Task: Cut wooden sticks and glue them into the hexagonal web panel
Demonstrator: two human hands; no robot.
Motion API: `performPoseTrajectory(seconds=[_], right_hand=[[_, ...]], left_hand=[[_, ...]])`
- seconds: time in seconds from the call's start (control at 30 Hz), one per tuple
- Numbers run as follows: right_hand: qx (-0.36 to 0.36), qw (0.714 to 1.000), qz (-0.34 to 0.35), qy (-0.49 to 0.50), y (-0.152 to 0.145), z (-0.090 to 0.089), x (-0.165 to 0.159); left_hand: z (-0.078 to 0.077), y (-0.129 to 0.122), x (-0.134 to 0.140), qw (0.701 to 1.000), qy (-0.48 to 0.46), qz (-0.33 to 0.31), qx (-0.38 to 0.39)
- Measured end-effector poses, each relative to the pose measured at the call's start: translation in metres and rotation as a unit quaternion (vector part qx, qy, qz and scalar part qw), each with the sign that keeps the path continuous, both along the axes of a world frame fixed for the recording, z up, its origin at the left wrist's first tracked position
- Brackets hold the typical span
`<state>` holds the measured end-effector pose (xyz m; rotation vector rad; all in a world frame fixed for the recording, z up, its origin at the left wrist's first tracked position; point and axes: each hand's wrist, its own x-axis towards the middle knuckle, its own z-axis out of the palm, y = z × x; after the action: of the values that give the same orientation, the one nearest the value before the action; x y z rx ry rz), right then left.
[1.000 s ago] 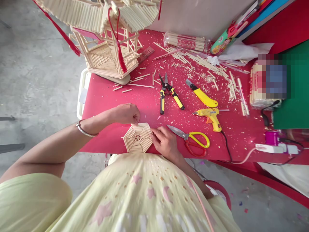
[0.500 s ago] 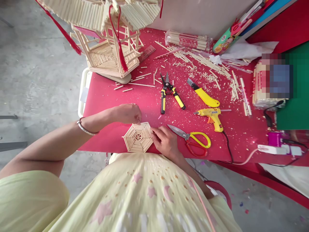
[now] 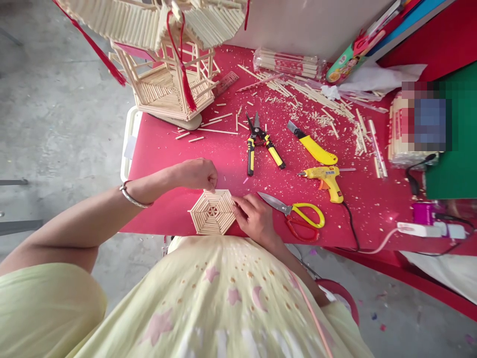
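Note:
A hexagonal panel of pale wooden sticks (image 3: 212,213), laid in rings around a small open centre, lies flat at the table's near edge. My left hand (image 3: 199,174) is closed, its fingers curled and its fingertips at the panel's far edge; whatever they pinch, if anything, is hidden. On the right side of the panel, the thumb and fingers of my right hand (image 3: 256,218) grip the edge. Just right of that hand lie scissors (image 3: 290,210) with one yellow and one red handle loop.
A stick pavilion (image 3: 175,94) with red tassels stands at the back left. Yellow-handled pruning shears (image 3: 258,141), a yellow saw knife (image 3: 315,148) and a corded glue gun (image 3: 326,180) lie on the red table (image 3: 164,149). Loose sticks (image 3: 316,94) and shavings cover the back.
The view has shifted very slightly. Both hands stay at the panel, and my left hand's fingers have moved only a little; the panel and tools keep their places.

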<state>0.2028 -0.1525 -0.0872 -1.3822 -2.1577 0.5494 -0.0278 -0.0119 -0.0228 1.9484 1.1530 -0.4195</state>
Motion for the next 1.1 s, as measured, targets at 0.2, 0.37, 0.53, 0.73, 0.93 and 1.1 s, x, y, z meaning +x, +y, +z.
performPoseTrajectory(seconds=[0.2, 0.37, 0.53, 0.73, 0.93, 1.1], right_hand=[[-0.003, 1.0, 0.0, -0.001, -0.0001, 0.0, 0.0003], [-0.008, 1.0, -0.001, -0.006, -0.0007, -0.0002, 0.0002], [-0.01, 1.0, -0.003, 0.0, -0.0007, 0.0001, 0.0001], [-0.012, 1.0, -0.001, -0.001, -0.0008, 0.0, 0.0005], [-0.022, 1.0, -0.003, 0.0, -0.0014, -0.0015, 0.0004], [-0.021, 1.0, -0.004, -0.002, -0.0008, 0.0002, 0.0001]], left_hand=[[0.0045, -0.0004, -0.001, 0.998, 0.012, 0.023, -0.049], [0.0033, 0.0028, -0.0025, 0.997, 0.006, 0.014, -0.08], [0.0011, 0.0047, -0.0036, 0.995, -0.013, 0.021, -0.102], [0.0019, 0.0059, -0.0032, 0.992, 0.0, 0.051, -0.114], [-0.0008, 0.0081, -0.0049, 0.989, -0.012, 0.05, -0.14], [-0.0035, 0.009, -0.0084, 0.99, -0.027, 0.035, -0.137]])
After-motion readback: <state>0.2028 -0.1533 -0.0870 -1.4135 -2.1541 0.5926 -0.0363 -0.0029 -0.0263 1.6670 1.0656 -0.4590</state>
